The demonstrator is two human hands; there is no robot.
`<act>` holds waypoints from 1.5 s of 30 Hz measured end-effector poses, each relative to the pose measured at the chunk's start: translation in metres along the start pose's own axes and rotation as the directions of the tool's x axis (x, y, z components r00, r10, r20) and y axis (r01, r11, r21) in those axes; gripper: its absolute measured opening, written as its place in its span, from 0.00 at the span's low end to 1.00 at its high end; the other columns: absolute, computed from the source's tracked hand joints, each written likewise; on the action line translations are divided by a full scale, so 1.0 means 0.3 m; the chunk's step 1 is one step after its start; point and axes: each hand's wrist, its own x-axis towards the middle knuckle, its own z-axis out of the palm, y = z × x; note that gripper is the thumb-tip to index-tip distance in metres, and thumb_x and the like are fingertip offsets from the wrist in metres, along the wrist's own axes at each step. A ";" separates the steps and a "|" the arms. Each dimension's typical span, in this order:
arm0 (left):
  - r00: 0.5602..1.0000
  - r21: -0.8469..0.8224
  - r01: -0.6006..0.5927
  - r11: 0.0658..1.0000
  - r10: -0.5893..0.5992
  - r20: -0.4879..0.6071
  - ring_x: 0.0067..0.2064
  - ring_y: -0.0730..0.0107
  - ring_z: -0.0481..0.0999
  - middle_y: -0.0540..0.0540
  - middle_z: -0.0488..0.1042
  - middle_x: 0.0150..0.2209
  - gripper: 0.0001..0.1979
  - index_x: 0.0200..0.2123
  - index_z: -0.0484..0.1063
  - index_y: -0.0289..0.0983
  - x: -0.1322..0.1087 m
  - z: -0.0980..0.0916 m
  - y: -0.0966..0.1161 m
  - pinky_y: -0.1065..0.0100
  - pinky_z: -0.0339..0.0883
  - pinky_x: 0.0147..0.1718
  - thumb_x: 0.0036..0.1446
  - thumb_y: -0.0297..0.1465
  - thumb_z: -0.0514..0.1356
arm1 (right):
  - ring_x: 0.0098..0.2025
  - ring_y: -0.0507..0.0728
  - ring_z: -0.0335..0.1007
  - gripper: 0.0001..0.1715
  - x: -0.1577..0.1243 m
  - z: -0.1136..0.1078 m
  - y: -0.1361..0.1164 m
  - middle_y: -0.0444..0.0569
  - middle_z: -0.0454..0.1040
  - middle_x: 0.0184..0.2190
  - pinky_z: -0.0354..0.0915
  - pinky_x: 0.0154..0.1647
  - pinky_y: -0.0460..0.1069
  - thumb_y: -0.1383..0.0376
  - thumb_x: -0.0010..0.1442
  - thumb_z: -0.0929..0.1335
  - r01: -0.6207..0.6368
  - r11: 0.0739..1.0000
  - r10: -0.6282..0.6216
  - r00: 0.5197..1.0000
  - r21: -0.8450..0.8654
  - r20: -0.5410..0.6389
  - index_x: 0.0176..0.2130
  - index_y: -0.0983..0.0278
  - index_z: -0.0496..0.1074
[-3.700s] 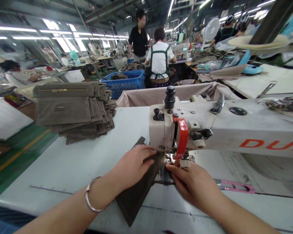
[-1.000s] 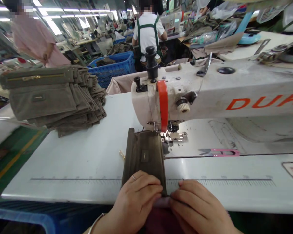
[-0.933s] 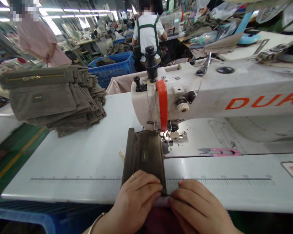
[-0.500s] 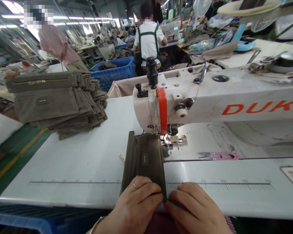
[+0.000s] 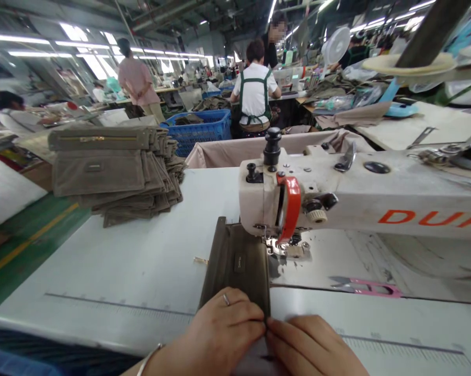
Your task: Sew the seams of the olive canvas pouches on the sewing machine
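An olive-brown fabric pouch (image 5: 254, 261) with a small label lies lengthwise on the white sewing table, its far right edge at the presser foot (image 5: 276, 249) of the sewing machine (image 5: 337, 193). My left hand (image 5: 227, 326), wearing a ring, presses on the near part of the pouch and pinches its right edge. Fingertips of my right hand (image 5: 309, 342) close on that same edge from the other side, touching the left fingers. A brass zipper pull (image 5: 200, 260) sticks out at the pouch's left side. The near end of the pouch is hidden under my hands.
Similar pouches are stacked (image 5: 98, 175) at the table's back left. Pink-handled thread snips (image 5: 370, 287) lie on the machine bed to the right. A blue crate (image 5: 204, 130) and a seated person (image 5: 255, 94) are beyond the table.
The view has tilted, so the machine and pouch appear lower and further right. Both hands keep their pinch on the pouch edge, with the pouch still at the presser foot.
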 end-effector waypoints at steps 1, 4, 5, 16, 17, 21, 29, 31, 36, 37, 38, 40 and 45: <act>1.000 -0.004 0.006 1.000 -0.006 0.012 0.41 0.69 0.72 0.45 0.75 0.40 0.10 0.42 0.70 0.32 0.003 -0.002 -0.010 0.66 0.66 0.44 0.66 0.22 0.49 | 0.34 0.54 0.71 0.16 0.007 0.005 0.008 0.48 0.78 0.43 0.69 0.35 0.51 0.66 0.69 0.59 0.000 1.000 0.000 0.999 0.007 -0.043 0.46 0.63 0.75; 0.999 -0.001 0.031 1.000 -0.031 0.022 0.41 0.68 0.71 0.46 0.75 0.42 0.09 0.42 0.70 0.33 0.017 -0.005 -0.040 0.65 0.66 0.45 0.65 0.22 0.51 | 0.34 0.55 0.71 0.16 0.041 -0.004 0.028 0.48 0.79 0.42 0.70 0.35 0.51 0.67 0.69 0.59 0.007 1.000 -0.007 0.999 0.019 -0.037 0.46 0.64 0.75; 0.999 0.001 0.034 0.999 -0.034 0.021 0.41 0.68 0.71 0.46 0.75 0.42 0.08 0.42 0.70 0.33 0.023 -0.006 -0.049 0.65 0.66 0.45 0.65 0.22 0.51 | 0.35 0.55 0.71 0.15 0.055 -0.014 0.033 0.49 0.78 0.42 0.70 0.35 0.50 0.68 0.68 0.60 0.007 1.000 -0.006 1.000 0.017 -0.003 0.46 0.65 0.74; 0.998 0.013 0.022 1.000 -0.021 -0.067 0.43 0.71 0.74 0.47 0.77 0.42 0.07 0.41 0.73 0.33 0.084 -0.022 -0.146 0.69 0.67 0.48 0.64 0.23 0.55 | 0.39 0.57 0.69 0.14 0.174 -0.066 0.071 0.51 0.76 0.43 0.70 0.38 0.52 0.72 0.60 0.64 -0.092 0.994 0.082 0.983 0.053 0.165 0.45 0.64 0.73; 0.997 0.016 0.019 1.000 -0.018 -0.076 0.43 0.72 0.74 0.47 0.77 0.42 0.07 0.41 0.73 0.33 0.088 -0.021 -0.155 0.69 0.67 0.48 0.64 0.23 0.55 | 0.38 0.57 0.69 0.13 0.181 -0.067 0.075 0.51 0.76 0.42 0.70 0.38 0.52 0.72 0.60 0.64 -0.100 0.994 0.090 0.980 0.049 0.176 0.44 0.64 0.73; 0.996 0.053 0.022 0.998 -0.017 -0.088 0.44 0.72 0.75 0.48 0.78 0.42 0.07 0.41 0.74 0.35 0.105 -0.014 -0.193 0.69 0.68 0.49 0.65 0.26 0.55 | 0.39 0.58 0.69 0.14 0.210 -0.075 0.099 0.49 0.75 0.43 0.70 0.40 0.55 0.72 0.61 0.64 -0.157 0.986 0.138 0.955 0.051 0.263 0.46 0.63 0.72; 0.994 0.130 0.052 0.990 -0.038 -0.106 0.44 0.69 0.76 0.49 0.79 0.42 0.08 0.40 0.75 0.38 0.141 -0.007 -0.276 0.68 0.68 0.49 0.66 0.30 0.56 | 0.46 0.63 0.70 0.16 0.241 -0.062 0.176 0.50 0.74 0.46 0.70 0.46 0.62 0.68 0.62 0.63 -0.208 0.978 0.200 0.909 -0.020 0.365 0.49 0.61 0.70; 0.994 0.145 0.054 0.988 -0.040 -0.101 0.44 0.69 0.76 0.49 0.79 0.41 0.09 0.39 0.76 0.38 0.153 -0.012 -0.292 0.68 0.68 0.48 0.66 0.30 0.55 | 0.46 0.64 0.70 0.17 0.238 -0.051 0.192 0.51 0.74 0.46 0.70 0.46 0.62 0.68 0.62 0.62 -0.221 0.974 0.221 0.905 -0.041 0.363 0.51 0.61 0.70; 0.991 0.177 0.099 0.979 -0.081 -0.107 0.45 0.68 0.76 0.50 0.79 0.41 0.07 0.39 0.76 0.39 0.181 -0.021 -0.322 0.67 0.68 0.50 0.64 0.29 0.57 | 0.46 0.65 0.72 0.21 0.234 -0.027 0.204 0.54 0.74 0.46 0.71 0.45 0.61 0.66 0.63 0.62 -0.250 0.964 0.266 0.897 -0.092 0.352 0.55 0.62 0.67; 0.990 0.183 0.103 0.978 -0.083 -0.114 0.46 0.68 0.76 0.50 0.79 0.41 0.07 0.38 0.77 0.39 0.186 -0.021 -0.327 0.67 0.68 0.50 0.64 0.29 0.57 | 0.45 0.65 0.72 0.21 0.234 -0.024 0.203 0.54 0.74 0.46 0.71 0.45 0.62 0.66 0.63 0.62 -0.255 0.961 0.276 0.896 -0.105 0.348 0.55 0.62 0.68; 0.989 0.188 0.106 0.976 -0.084 -0.122 0.46 0.67 0.76 0.50 0.79 0.41 0.08 0.38 0.77 0.39 0.191 -0.021 -0.331 0.66 0.68 0.51 0.64 0.29 0.57 | 0.45 0.65 0.72 0.21 0.235 -0.022 0.202 0.54 0.75 0.45 0.71 0.44 0.62 0.66 0.63 0.62 -0.259 0.959 0.284 0.895 -0.116 0.345 0.55 0.62 0.68; 0.987 0.193 0.114 0.975 -0.090 -0.131 0.47 0.67 0.76 0.50 0.79 0.41 0.09 0.37 0.77 0.39 0.199 -0.020 -0.337 0.66 0.67 0.52 0.65 0.28 0.56 | 0.44 0.65 0.72 0.20 0.235 -0.020 0.201 0.55 0.75 0.44 0.71 0.43 0.61 0.66 0.63 0.61 -0.266 0.955 0.295 0.894 -0.130 0.338 0.54 0.62 0.69; 0.979 0.208 0.172 0.963 -0.143 -0.147 0.47 0.63 0.76 0.49 0.80 0.41 0.07 0.38 0.77 0.39 0.204 -0.010 -0.351 0.63 0.69 0.52 0.64 0.29 0.57 | 0.41 0.64 0.73 0.20 0.237 -0.019 0.202 0.53 0.76 0.42 0.71 0.40 0.60 0.66 0.64 0.60 -0.267 0.953 0.301 0.892 -0.143 0.337 0.54 0.62 0.69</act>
